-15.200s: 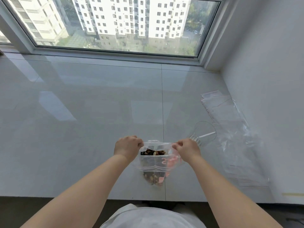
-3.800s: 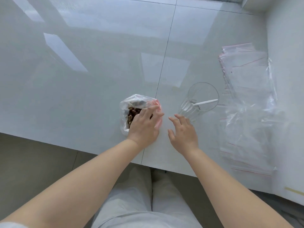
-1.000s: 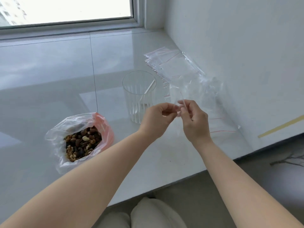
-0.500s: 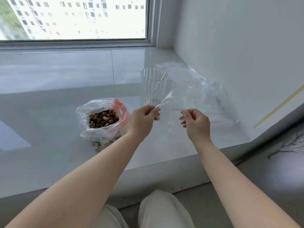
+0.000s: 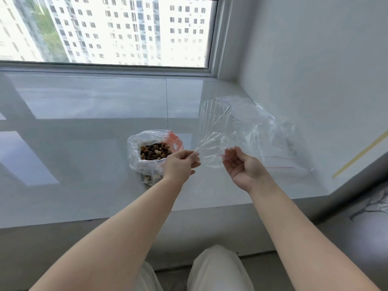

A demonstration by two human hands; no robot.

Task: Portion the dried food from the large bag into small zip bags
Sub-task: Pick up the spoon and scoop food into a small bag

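Note:
The large bag (image 5: 138, 150) stands open on the white sill, with brown nuts and dried fruit (image 5: 155, 151) showing in its mouth and a pink patch on its right side. Just right of it, held above the sill, is a small clear zip bag (image 5: 211, 153) with a red line along its mouth. My left hand (image 5: 180, 163) pinches its left corner. My right hand (image 5: 243, 164) is turned palm up, and its thumb and fingertips hold the bag's right edge at the red line. The small bag looks empty.
A clear ribbed plastic cup (image 5: 214, 120) stands behind the small bag. A loose pile of spare zip bags (image 5: 275, 141) lies by the right wall. The window frame (image 5: 214, 38) closes off the back. The sill's front edge (image 5: 189, 211) runs above my knees.
My right hand has turned palm up and shifted slightly right, stretching the small bag between my hands. The view has tilted up toward the window.

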